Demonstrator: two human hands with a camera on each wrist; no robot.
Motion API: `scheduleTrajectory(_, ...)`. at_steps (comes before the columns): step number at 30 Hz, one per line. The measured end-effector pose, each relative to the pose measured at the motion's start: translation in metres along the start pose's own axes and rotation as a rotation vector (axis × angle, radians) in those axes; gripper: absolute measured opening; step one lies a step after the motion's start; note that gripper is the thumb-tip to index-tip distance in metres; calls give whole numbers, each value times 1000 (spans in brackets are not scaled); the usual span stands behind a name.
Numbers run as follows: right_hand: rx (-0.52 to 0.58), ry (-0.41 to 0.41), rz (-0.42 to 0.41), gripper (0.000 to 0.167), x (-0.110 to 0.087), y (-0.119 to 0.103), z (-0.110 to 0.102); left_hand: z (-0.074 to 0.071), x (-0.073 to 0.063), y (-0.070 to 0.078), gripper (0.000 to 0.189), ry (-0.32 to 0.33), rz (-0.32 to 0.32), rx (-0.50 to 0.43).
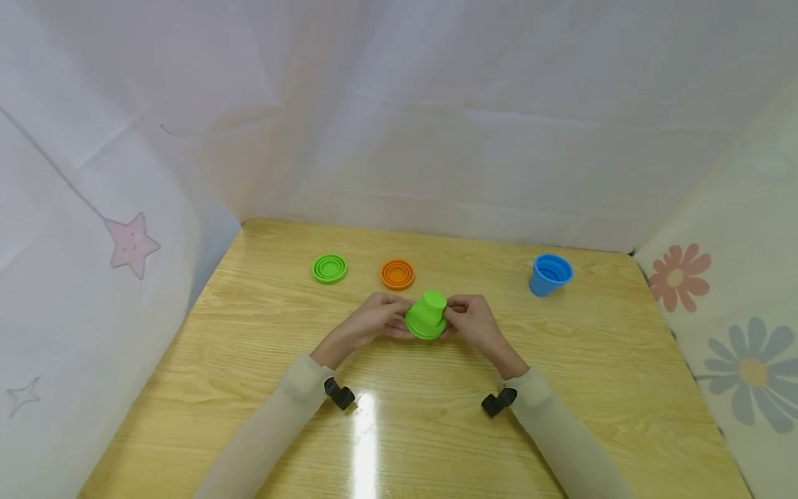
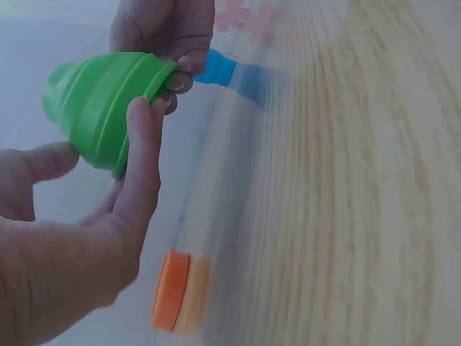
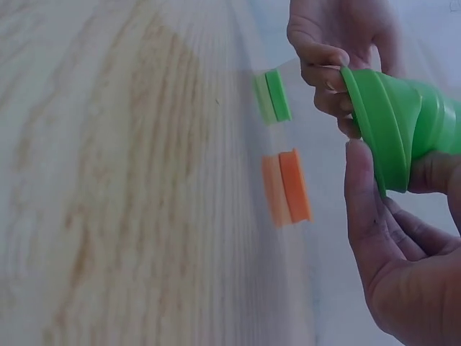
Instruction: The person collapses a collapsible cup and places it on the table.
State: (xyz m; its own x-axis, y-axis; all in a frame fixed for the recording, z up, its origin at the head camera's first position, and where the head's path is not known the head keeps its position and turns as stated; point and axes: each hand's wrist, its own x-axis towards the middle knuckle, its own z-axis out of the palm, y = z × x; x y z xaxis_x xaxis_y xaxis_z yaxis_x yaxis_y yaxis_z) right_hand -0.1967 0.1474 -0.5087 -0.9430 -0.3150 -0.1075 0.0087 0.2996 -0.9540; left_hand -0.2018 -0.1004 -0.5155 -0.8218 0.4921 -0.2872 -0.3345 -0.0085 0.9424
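Observation:
Both hands hold a green collapsible cup (image 1: 428, 315) above the middle of the table, its narrow base turned up and its wide rim down. The cup's ringed wall is partly extended and looks uneven on one side. My left hand (image 1: 377, 317) grips it from the left; in the left wrist view the thumb is on the wall and the fingers lie along the rim of the green cup (image 2: 108, 108). From the other side my right hand (image 1: 472, 321) pinches it, with the thumb against the wall of the green cup (image 3: 389, 122) and fingers under the rim.
Beyond the hands lie a flattened green collapsible cup (image 1: 330, 268) and a flattened orange one (image 1: 397, 274). An extended blue cup (image 1: 551, 274) stands at the back right. White cloth (image 1: 436, 138) walls off the wooden table (image 1: 249, 312) at the back and sides.

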Motion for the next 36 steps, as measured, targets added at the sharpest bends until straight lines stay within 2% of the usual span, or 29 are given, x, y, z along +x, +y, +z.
scheduleTrajectory(5,3,8,7,29,3,-1,-2,-2,0,-4,39,-24,39,-64)
scheduleTrajectory(9,-11,17,30,30,6,-3,-1,3,-1,-1,41,24,59,-55)
scheduleTrajectory(12,5,-17,65,33,5,-5,-2,7,-1,2,39,70,67,-14)
scheduleTrajectory(16,148,-105,148,35,3,-3,-7,9,0,4,37,121,59,48)
scheduleTrajectory(19,275,-160,205,38,2,2,-10,11,2,6,35,136,53,92)
scheduleTrajectory(21,318,-192,216,40,1,4,-13,12,4,7,35,137,54,118)
scheduleTrajectory(31,428,-272,195,52,-3,10,-24,16,14,11,35,158,52,200)
scheduleTrajectory(33,420,-279,176,58,-3,10,-24,16,15,10,35,172,54,219)
scheduleTrajectory(36,352,-273,144,64,-3,10,-21,16,15,9,36,200,61,268)
